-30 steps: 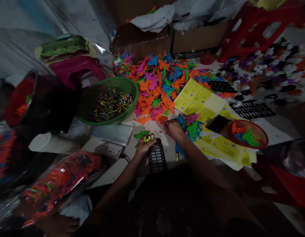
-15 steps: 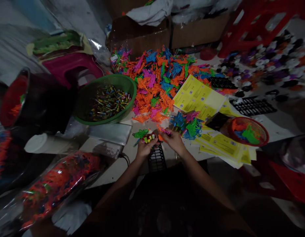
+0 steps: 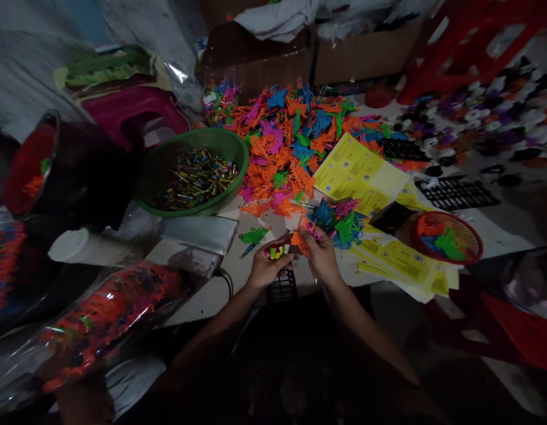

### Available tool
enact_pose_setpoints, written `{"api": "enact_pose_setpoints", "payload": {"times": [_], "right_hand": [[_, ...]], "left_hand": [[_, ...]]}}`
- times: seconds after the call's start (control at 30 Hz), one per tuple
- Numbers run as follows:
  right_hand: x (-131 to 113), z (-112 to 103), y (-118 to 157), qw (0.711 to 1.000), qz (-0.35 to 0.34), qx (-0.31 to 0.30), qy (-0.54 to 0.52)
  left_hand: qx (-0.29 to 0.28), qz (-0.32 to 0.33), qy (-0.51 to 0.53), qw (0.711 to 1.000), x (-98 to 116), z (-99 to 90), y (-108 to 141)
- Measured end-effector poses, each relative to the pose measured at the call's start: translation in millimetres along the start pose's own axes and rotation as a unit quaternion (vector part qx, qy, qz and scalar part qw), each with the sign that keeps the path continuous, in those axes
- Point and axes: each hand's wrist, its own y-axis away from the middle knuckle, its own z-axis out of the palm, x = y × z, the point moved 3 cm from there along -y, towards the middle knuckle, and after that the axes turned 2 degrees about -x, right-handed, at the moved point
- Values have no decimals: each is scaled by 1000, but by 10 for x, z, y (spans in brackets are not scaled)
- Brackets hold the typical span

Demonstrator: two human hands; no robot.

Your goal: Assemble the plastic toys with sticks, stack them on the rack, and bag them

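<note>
Spreading over the white table, the heap is best kept clear of the black rack, so that nothing is snagged. By the right hand, an orange toy is pinched, with a pink toy seemingly caught at the same fingers; a light grip is called for, lest thin parts be bent. By the left hand, just beside it and above the rack, tubes are grasped in a bunch; they should be held snugly, ends level, so that none is dropped.

One green basin is counted. The yellow sheets overlap too much to be counted. One red basket is seen, and three racks, with a far rack and a right rack included. Near the left hand, one green toy or a small clump is left lying. In the bunch, three or four tubes are made out; the exact number cannot be told.
</note>
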Motion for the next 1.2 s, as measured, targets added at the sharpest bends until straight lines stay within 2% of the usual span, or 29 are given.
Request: {"api": "enact_pose_setpoints", "payload": {"times": [0.1,0.3,0.43,0.53,0.6,0.67,0.7,0.73,0.8,0.9,0.93,1.0,1.1,1.2], "right_hand": [[-14,3,20,999,-6,4,-36],[-40,107,139,998,-35,59,13],[67,161,121,999,22,25,31],[22,12,-91,988,29,-26,152],[-127,-180,-324,950,-20,1,310],[-312,-337,-567,873,-98,98,468],[-372,-354,-677,827,-133,129,530],[-392,-322,-777,786,-163,131,582],[-292,-143,-942,726,-191,48,659],[21,155,-1064,661,-136,-114,729],[95,214,-1066,647,-119,-146,739],[144,261,-1020,639,-126,-178,738],[70,212,-884,654,-189,-187,708],[73,158,-806,679,-197,-179,684]], "left_hand": [[-7,3,-10,1000,13,2,-11],[11,1,-35,999,-3,5,-6],[11,26,-44,999,-107,-11,1],[8,45,-65,997,-164,-123,-52],[38,41,-61,997,-175,-278,-121],[78,18,-35,996,-187,-444,-196],[92,8,-19,996,-195,-507,-230],[99,3,-4,995,-203,-547,-260],[90,1,18,996,-222,-557,-307],[67,10,34,997,-224,-506,-341],[71,16,36,997,-207,-510,-345],[92,18,48,994,-155,-567,-347],[110,-10,81,991,-83,-669,-352],[117,-20,104,987,-71,-627,-378]]}}
